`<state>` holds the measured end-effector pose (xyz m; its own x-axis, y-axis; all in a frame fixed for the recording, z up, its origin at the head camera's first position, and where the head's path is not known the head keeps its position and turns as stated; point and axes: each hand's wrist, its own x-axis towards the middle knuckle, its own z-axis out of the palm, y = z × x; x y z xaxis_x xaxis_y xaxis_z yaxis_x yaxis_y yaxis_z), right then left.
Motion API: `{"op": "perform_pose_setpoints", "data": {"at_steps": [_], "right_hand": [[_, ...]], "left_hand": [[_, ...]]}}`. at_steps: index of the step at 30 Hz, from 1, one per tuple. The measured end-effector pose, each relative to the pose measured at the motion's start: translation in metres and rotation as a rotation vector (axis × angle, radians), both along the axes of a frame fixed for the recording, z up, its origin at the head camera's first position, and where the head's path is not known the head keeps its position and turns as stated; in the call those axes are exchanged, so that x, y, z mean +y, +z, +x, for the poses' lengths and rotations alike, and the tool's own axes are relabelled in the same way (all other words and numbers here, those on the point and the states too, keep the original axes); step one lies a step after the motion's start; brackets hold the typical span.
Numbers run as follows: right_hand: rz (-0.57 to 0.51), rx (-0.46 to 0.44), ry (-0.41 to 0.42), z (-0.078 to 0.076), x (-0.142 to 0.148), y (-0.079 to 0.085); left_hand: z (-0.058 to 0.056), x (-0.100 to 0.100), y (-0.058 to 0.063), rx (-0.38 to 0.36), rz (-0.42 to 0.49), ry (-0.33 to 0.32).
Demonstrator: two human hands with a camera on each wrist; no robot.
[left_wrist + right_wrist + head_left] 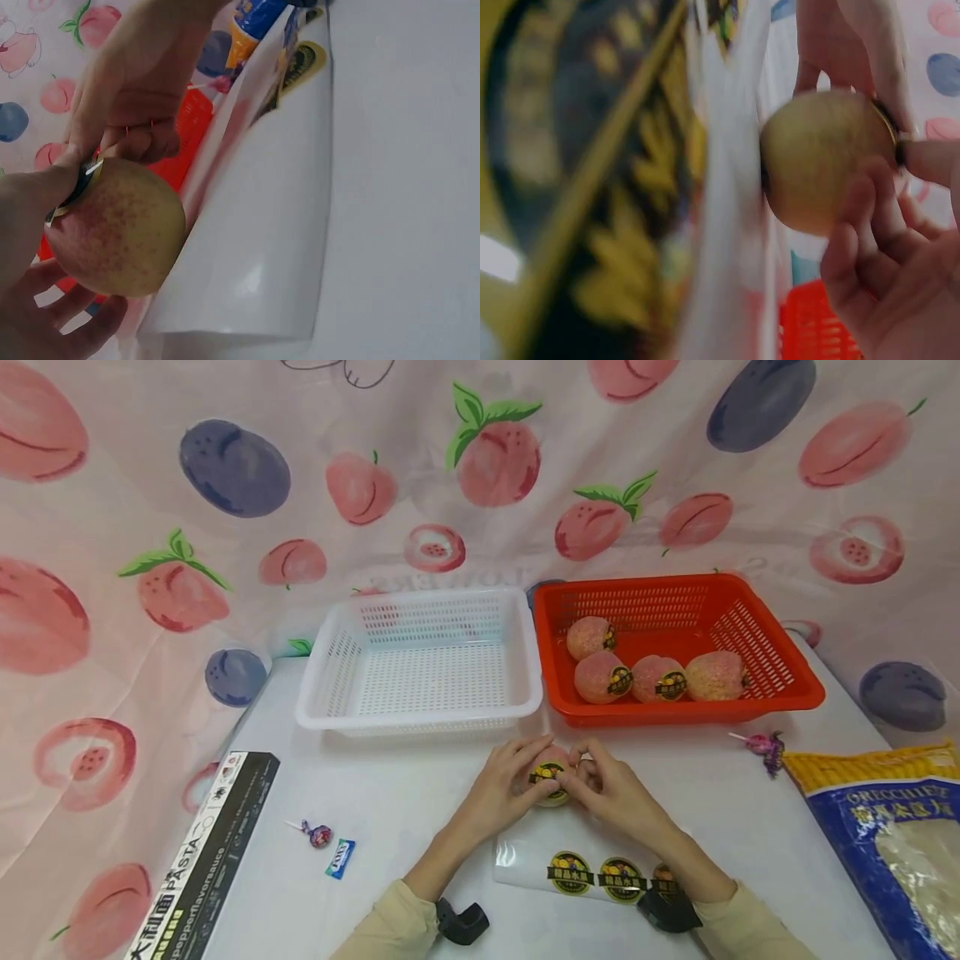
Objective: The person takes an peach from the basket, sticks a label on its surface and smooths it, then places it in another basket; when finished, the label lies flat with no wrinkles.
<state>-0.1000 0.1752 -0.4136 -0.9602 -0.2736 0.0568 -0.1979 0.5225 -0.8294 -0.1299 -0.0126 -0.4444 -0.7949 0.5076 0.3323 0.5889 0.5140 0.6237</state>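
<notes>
In front of the baskets, a peach stands on the table between both hands, a black-and-gold round sticker on its near side. My left hand holds the peach from the left, fingers curved around it and thumb on the sticker. From the right my right hand holds it, thumb pressing the sticker's edge and fingers bent against the fruit. The left wrist view shows the yellow-red side of the peach. Just below the hands lies a clear sticker sheet with several round stickers, partly under the right wrist.
Behind stand a white basket and a red basket holding several stickered peaches. Left are a black pasta box, a lollipop and a small blue packet. Right are another lollipop and a pasta bag.
</notes>
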Motion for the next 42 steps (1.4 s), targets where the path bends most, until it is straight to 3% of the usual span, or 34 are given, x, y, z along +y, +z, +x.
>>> {"op": "perform_pose_setpoints", "data": {"at_steps": [3, 8, 11, 14, 19, 22, 29, 36, 42], "right_hand": [[0.067, -0.020, 0.023, -0.005, 0.005, -0.009], [0.198, 0.027, -0.023, -0.014, 0.006, -0.014], [0.175, 0.001, -0.018, -0.019, 0.005, -0.013], [0.082, -0.067, 0.017, -0.025, 0.005, -0.010], [0.021, -0.112, 0.047, -0.032, 0.007, -0.009], [0.021, -0.089, 0.100, -0.034, 0.014, -0.018], [-0.043, -0.074, 0.263, -0.031, 0.027, -0.022], [-0.020, -0.096, 0.389, -0.029, 0.035, -0.022], [0.025, -0.020, 0.467, -0.022, 0.036, -0.022]], "left_hand": [[-0.001, -0.003, 0.001, 0.001, -0.032, -0.045], [-0.002, -0.004, 0.000, 0.002, -0.081, -0.098], [-0.002, -0.004, -0.003, 0.022, -0.091, -0.107], [-0.003, -0.005, -0.004, 0.023, -0.081, -0.109], [-0.004, -0.004, 0.001, -0.080, -0.031, -0.103], [-0.003, 0.000, 0.001, -0.079, -0.013, -0.064], [0.000, 0.006, 0.004, -0.029, -0.047, 0.015], [-0.001, 0.003, 0.003, 0.034, -0.152, -0.012], [0.001, 0.002, 0.002, 0.063, -0.191, -0.067]]}}
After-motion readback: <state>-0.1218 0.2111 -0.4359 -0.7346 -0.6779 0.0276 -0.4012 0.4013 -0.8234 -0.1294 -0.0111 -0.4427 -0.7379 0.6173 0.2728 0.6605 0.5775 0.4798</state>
